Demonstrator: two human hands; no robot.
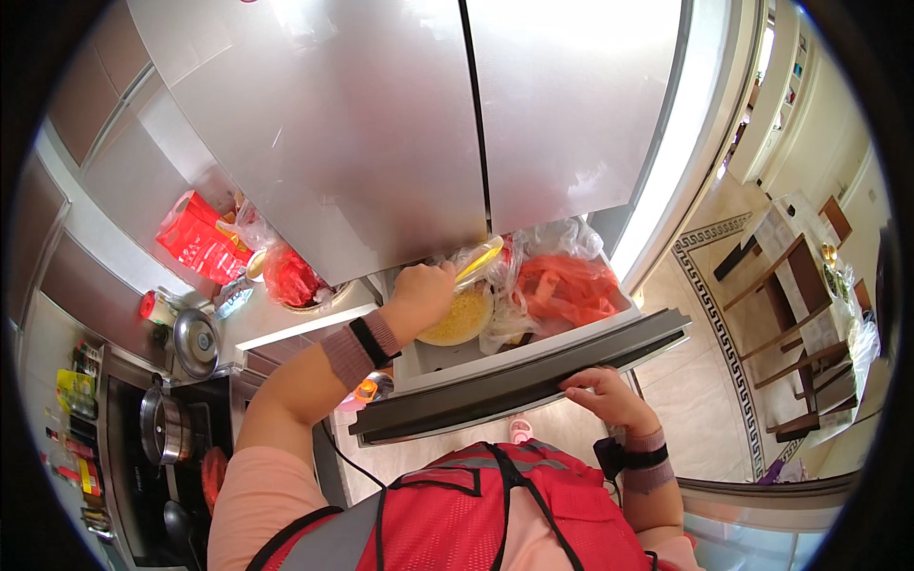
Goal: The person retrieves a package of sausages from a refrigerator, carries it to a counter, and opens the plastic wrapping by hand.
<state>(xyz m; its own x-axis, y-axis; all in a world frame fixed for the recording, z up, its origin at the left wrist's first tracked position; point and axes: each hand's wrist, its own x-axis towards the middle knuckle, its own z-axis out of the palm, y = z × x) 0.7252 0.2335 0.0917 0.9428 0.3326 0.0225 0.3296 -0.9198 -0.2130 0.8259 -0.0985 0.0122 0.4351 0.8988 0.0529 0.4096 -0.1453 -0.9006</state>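
A pulled-out refrigerator drawer (428,378) lies before me, below two steel doors. My left hand (424,294) is over its left part, the fingers closed on a clear plastic bag (480,258) with a yellow strip. Just beneath it a round bowl (457,321) of yellow grain-like food sits in the drawer. To the right lie crumpled clear bags and a red plastic bag (568,289). My right hand (607,396) touches the drawer's dark front edge (528,382) with loosely curled fingers; whether it grips the edge is unclear.
On the left counter are a red packet (203,239), a basket (307,305) with a red bag and a steel lid (196,342). A steel pot (164,427) stands on the stove. At far right a dining table (792,285) and chairs stand beyond a doorway.
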